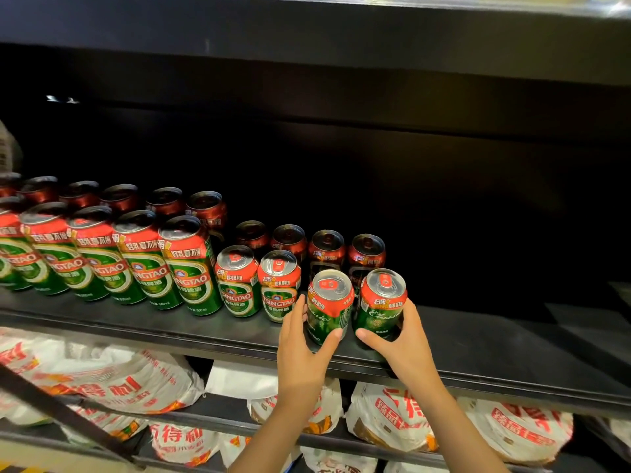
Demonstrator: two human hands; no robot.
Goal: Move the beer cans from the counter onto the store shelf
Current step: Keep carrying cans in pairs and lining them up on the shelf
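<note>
We see both hands at the front edge of a black store shelf (478, 349), each with a short green-and-red Tsingtao beer can. Our left hand (304, 349) has its grip closed around the left can (328, 305), thumb across the front and fingers behind its left side; this can tilts slightly. Our right hand (406, 343) has its grip closed around the right can (382, 302), thumb low on the front, fingers wrapped round the right side. The two cans stand just beside each other, low at the shelf front, though we cannot tell whether their bases rest fully on it.

Just to the left stand two more short Tsingtao cans (257, 285), upright and touching. Behind all of these, a back row of short cans (309, 249) sits in shadow. Further left, a row of tall Tsingtao cans (112, 257) runs along the shelf front, with another row of dark-topped cans (119, 198) behind it.

Below this shelf, on a lower shelf, lie white bags with red printed characters (392, 418), some with orange patches.
</note>
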